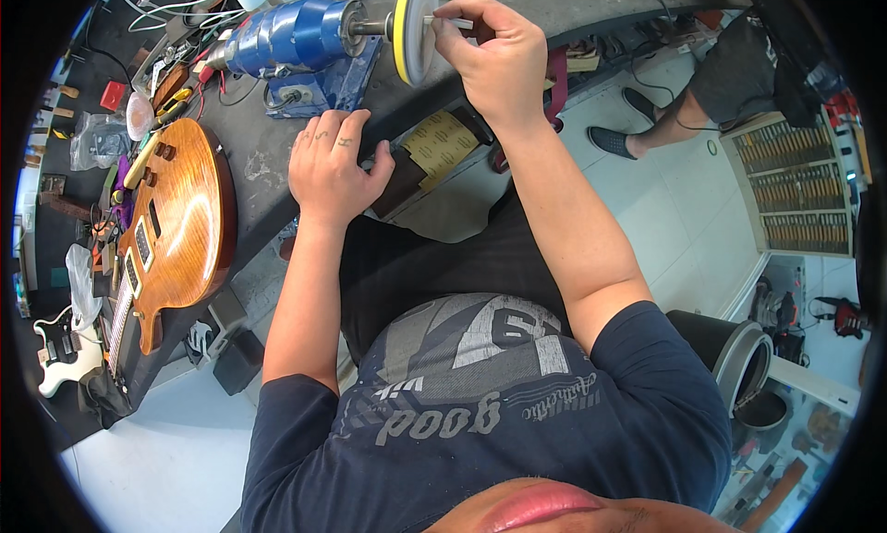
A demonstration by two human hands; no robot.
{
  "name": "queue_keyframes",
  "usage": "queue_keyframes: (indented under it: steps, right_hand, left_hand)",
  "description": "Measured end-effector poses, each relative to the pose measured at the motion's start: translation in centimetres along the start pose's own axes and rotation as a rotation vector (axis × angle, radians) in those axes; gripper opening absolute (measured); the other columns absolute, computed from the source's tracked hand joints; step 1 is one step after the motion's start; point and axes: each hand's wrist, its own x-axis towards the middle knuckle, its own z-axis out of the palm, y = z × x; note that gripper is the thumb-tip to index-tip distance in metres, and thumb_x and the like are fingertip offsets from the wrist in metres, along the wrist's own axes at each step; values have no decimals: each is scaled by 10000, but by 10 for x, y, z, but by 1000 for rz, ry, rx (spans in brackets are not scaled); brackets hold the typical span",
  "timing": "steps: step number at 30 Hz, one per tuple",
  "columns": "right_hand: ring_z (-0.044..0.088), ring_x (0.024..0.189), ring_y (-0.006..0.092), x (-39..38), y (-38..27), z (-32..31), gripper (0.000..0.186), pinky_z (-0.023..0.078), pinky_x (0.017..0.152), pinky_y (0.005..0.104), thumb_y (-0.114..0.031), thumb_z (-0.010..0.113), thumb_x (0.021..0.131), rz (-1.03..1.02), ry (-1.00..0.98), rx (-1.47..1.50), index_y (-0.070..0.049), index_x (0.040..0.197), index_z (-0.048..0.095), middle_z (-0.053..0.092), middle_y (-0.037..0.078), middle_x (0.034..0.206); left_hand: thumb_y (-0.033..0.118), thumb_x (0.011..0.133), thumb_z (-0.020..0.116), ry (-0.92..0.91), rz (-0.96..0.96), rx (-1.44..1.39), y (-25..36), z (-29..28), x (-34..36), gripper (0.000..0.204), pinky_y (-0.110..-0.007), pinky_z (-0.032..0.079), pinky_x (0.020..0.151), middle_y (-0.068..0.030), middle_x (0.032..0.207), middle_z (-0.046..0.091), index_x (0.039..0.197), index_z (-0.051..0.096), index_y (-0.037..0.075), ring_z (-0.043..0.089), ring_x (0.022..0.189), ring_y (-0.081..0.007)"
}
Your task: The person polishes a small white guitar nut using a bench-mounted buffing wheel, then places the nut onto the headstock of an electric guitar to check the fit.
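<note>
Right of the blue motor (pixel 294 36), the right hand (pixel 504 62) pinches a pale strip (pixel 461 23), filled rack (pixel 744 191) beyond; in front, left hand (pixel 333 171) loosely spread

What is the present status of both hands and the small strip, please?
Right hand pinching pale strip at yellow-rimmed wheel, contact unclear. Left hand resting on bench near its edge. Nothing visibly blocking; guitar lies apart, left.

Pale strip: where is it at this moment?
In the head view, the strip is at top centre, pinched in the right hand beside the yellow-rimmed disc, right of the blue motor; contact with the disc is unclear.
</note>
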Motion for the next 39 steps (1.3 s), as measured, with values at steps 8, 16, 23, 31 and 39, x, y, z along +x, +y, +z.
queue_keyframes:
  steps: [8,16,23,31,39]
  right_hand:
    - [582,705,14,-2,0,-2,118,427,615,202,-16,788,936,14,-22,-24,-8,1054,802,700,-35,776]
    - [578,707,20,-3,1,-5,103,440,631,202,-10,787,931,-8,-32,-96,0,1033,792,701,-33,782]
    - [663,733,69,-43,-23,-37,122,515,663,245,-59,814,889,-46,-104,-73,-25,1000,777,752,31,865]
    - [646,840,164,-89,-61,-64,175,499,747,333,-116,782,995,394,-274,932,-34,1142,736,746,85,964]
    - [621,842,167,-95,-83,-64,152,497,774,339,-152,749,1018,522,-341,1231,-79,1151,745,727,68,940]
  left_hand:
    - [179,719,830,-1,-3,5,1,-1,0,417,-419,546,807,-65,998,698,1112,715,98,693,924,-299]
    - [180,719,830,13,6,10,0,1,0,416,-417,549,809,-63,999,701,1110,715,99,695,926,-298]
    - [169,717,834,32,24,-14,1,0,1,414,-419,552,795,-68,979,699,1107,716,97,689,901,-298]
    - [-35,814,757,62,-172,-577,26,-30,-10,324,-339,541,765,-78,870,682,1131,714,16,670,790,-218]
    - [-65,815,778,90,-59,-903,91,-79,22,305,-319,563,721,-90,874,708,1109,725,-1,703,781,-195]
